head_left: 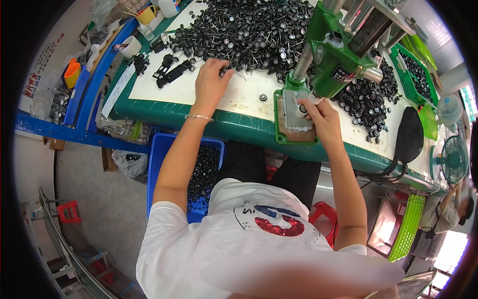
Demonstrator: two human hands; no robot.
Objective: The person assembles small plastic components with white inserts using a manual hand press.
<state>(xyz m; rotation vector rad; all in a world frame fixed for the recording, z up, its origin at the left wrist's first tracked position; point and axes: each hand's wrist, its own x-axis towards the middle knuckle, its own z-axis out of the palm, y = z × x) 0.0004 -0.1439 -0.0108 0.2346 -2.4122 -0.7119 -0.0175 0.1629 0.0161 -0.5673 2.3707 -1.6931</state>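
Fig.: seated assembly station, seen from overhead.

Left hand (211, 82) stretched fwd onto desk (199, 117), fingers curled into near edge of big heap of small black wheel-and-axle parts (254, 30); grip seemingly bunched on a few pcs, though exact hold hidden under fingers. Heap kept within arm's reach, prob. so stock could be picked w/o leaving seat.

Right hand (323, 117) held at base plate (296, 117) of green bench press (331, 47), thumb and forefinger pinched on a small white cylindrical pc (301, 110) set directly below ram. Hand kept low and to side of column, likely to steady pc on fixture while staying clear of ram path.

Second pile of black wheels (366, 102) heaped right of press, touching its base. One stray wheel (263, 97) lay alone on pale mat betw. hands. Black toy-car chassis parts (172, 70) grouped at left of mat, apart from heap.

Blue crate (162, 154) w/ more black pcs stood on floor below desk edge, beside left knee; placed, by the look, for catch or storage. Green trays (413, 79) w/ wheels at far right; two small fans (453, 159) nearby. Another person (445, 214) at lower right, at a separate spot.
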